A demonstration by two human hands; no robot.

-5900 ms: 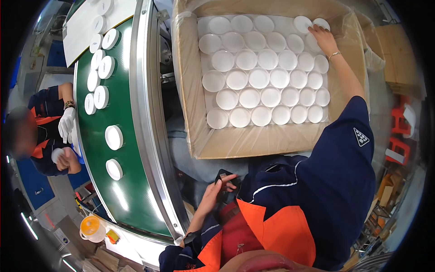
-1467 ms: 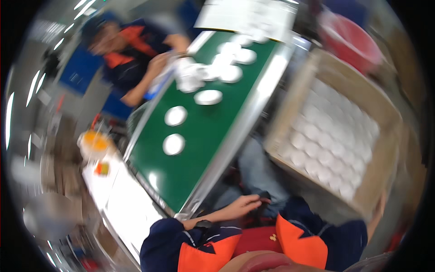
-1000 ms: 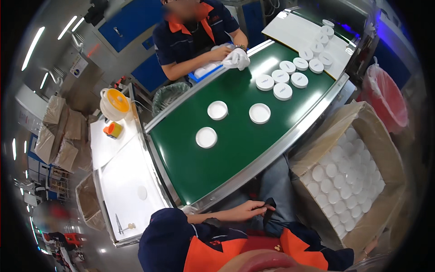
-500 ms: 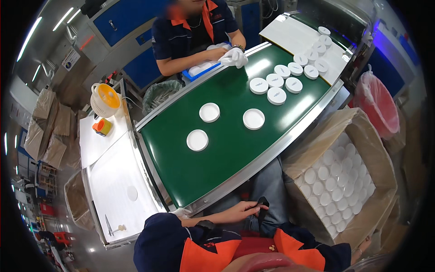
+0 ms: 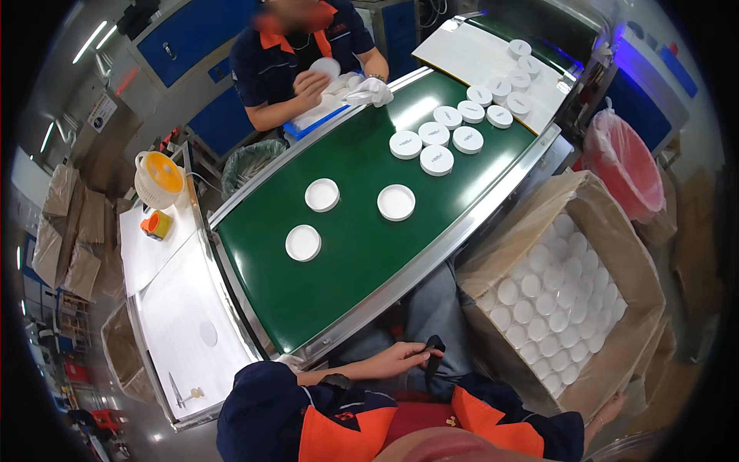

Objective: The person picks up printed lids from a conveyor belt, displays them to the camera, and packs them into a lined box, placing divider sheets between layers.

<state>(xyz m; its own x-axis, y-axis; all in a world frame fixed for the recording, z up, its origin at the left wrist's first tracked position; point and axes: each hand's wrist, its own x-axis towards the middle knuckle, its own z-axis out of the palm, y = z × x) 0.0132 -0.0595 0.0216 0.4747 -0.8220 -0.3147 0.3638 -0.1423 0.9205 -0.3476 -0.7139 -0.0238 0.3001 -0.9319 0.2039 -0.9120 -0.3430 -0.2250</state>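
Note:
My left hand [image 5: 403,357] is closed on a black strap [image 5: 433,360] over my lap, with part of the strap hanging from the fingers. Low on the right, my right hand [image 5: 610,406] rests by the near outer side of a large cardboard box [image 5: 493,269]; its fingers are too small and partly hidden to read. Rows of round white pieces [image 5: 548,302] fill this plastic-lined box. Ahead lies a green conveyor belt [image 5: 346,269]. Three shallow white round lids [image 5: 396,202] lie hollow side up on it. Farther right, several printed white round pieces [image 5: 436,159] sit close together.
Across the belt, a co-worker [image 5: 296,65] holds a white disc [image 5: 325,68] above a blue tray [image 5: 319,119]. On the left, a white-topped table [image 5: 185,308] bears a fan [image 5: 160,179], an orange tape roll [image 5: 156,224] and scissors [image 5: 178,389]. A pink-lined bin [image 5: 623,165] stands right.
My view has shifted slightly right. The co-worker has raised a white disc in one hand. The lids on the belt sit slightly nearer its left end. My left hand still grips the strap.

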